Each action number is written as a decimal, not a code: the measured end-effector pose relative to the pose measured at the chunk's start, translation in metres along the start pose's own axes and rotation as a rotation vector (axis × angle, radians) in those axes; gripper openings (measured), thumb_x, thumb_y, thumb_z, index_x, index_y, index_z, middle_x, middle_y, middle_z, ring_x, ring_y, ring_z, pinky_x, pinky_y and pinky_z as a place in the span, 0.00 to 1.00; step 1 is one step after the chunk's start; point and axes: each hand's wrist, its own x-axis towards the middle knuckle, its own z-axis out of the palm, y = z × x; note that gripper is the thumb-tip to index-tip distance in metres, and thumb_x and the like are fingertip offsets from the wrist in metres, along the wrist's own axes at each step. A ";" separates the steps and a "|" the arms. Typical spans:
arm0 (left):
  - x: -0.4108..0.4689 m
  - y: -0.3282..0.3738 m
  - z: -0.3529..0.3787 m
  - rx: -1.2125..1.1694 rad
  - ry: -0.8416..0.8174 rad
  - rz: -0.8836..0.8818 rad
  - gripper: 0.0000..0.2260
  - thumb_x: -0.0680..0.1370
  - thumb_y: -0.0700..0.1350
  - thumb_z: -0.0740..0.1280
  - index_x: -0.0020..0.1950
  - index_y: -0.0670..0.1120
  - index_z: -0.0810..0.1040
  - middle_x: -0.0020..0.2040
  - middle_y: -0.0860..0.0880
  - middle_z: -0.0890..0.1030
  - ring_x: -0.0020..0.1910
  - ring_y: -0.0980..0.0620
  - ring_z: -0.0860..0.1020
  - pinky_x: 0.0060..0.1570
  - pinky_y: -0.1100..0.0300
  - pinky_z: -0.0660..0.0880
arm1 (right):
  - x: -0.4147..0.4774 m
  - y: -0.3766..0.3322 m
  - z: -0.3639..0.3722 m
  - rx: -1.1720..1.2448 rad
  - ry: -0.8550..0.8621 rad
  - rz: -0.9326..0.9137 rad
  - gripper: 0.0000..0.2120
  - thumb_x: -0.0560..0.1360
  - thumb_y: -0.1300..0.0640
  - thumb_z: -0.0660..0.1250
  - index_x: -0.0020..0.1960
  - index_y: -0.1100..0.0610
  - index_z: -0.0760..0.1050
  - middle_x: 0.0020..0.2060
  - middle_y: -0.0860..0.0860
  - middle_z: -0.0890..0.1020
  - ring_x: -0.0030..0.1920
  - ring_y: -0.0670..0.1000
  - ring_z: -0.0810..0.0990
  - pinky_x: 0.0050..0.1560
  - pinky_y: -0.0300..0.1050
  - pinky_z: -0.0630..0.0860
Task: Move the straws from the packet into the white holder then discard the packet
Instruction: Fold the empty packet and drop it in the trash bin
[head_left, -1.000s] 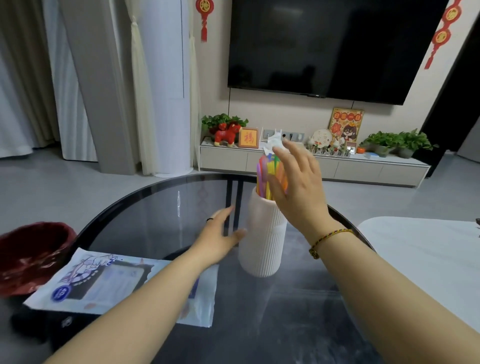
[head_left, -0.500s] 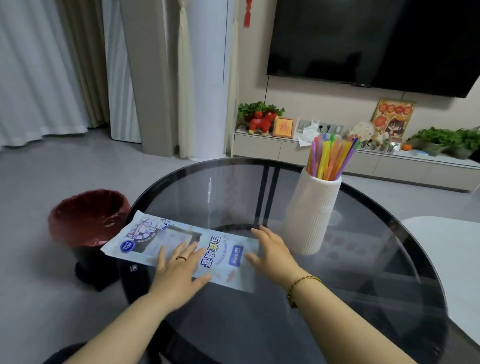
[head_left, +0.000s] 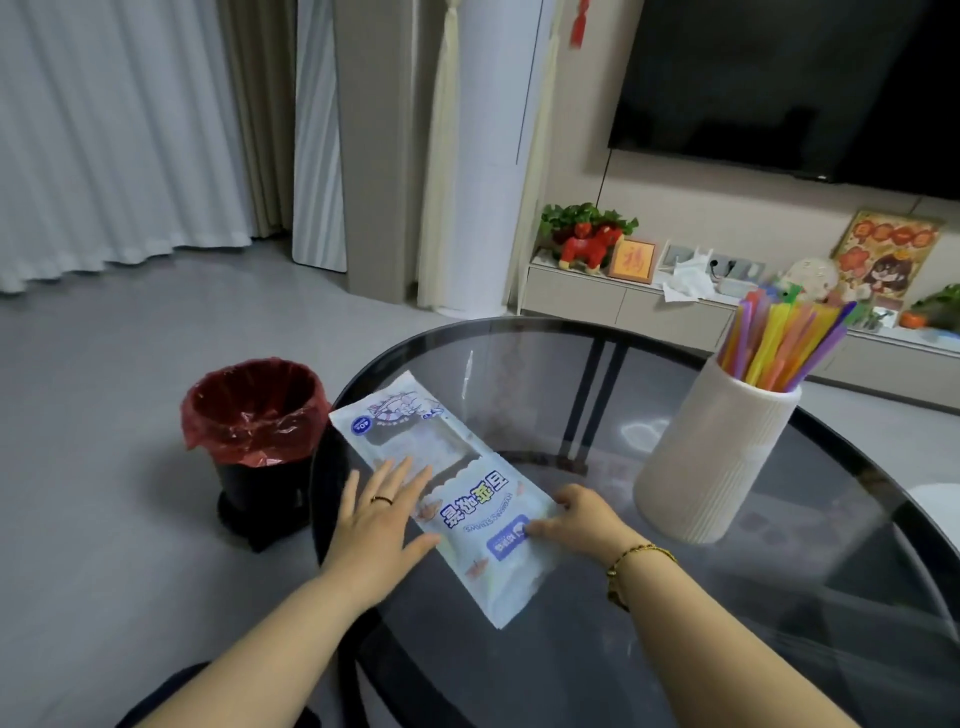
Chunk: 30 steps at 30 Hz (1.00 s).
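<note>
The flat white and blue straw packet (head_left: 447, 478) lies on the round glass table (head_left: 597, 649), slanting from the far left rim toward me. My left hand (head_left: 382, 519) rests flat on its left side, fingers spread. My right hand (head_left: 582, 519) pinches the packet's right edge near the blue label. The ribbed white holder (head_left: 711, 457) stands to the right, apart from both hands, with several coloured straws (head_left: 779, 338) fanned out of its top.
A black bin with a red liner (head_left: 254, 415) stands on the floor just left of the table. A low TV cabinet (head_left: 623, 306) with ornaments runs along the far wall. A white surface (head_left: 940, 509) shows at the right edge.
Both hands left the holder and came down onto the packet. The packet has turned from lying crosswise to slanting toward me, and the view has swung left and down.
</note>
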 end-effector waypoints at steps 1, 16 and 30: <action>0.000 -0.002 -0.001 -0.020 0.033 -0.044 0.31 0.75 0.56 0.59 0.73 0.53 0.46 0.76 0.52 0.47 0.74 0.54 0.42 0.70 0.53 0.33 | 0.000 -0.003 0.001 0.050 -0.036 0.009 0.12 0.70 0.52 0.70 0.47 0.58 0.72 0.50 0.54 0.76 0.49 0.51 0.75 0.47 0.41 0.72; 0.001 -0.056 -0.061 -1.573 0.216 -0.679 0.12 0.77 0.43 0.61 0.59 0.46 0.72 0.53 0.47 0.78 0.49 0.49 0.78 0.46 0.54 0.74 | 0.021 -0.139 0.068 0.686 -0.084 -0.281 0.08 0.75 0.64 0.58 0.40 0.55 0.71 0.41 0.54 0.78 0.38 0.52 0.78 0.32 0.43 0.81; 0.034 -0.207 -0.119 -1.177 0.287 -0.817 0.09 0.76 0.33 0.57 0.48 0.44 0.74 0.36 0.48 0.76 0.32 0.51 0.76 0.24 0.63 0.75 | 0.106 -0.149 0.136 -0.370 0.165 -0.432 0.26 0.78 0.43 0.51 0.72 0.54 0.55 0.75 0.52 0.56 0.75 0.51 0.50 0.74 0.49 0.45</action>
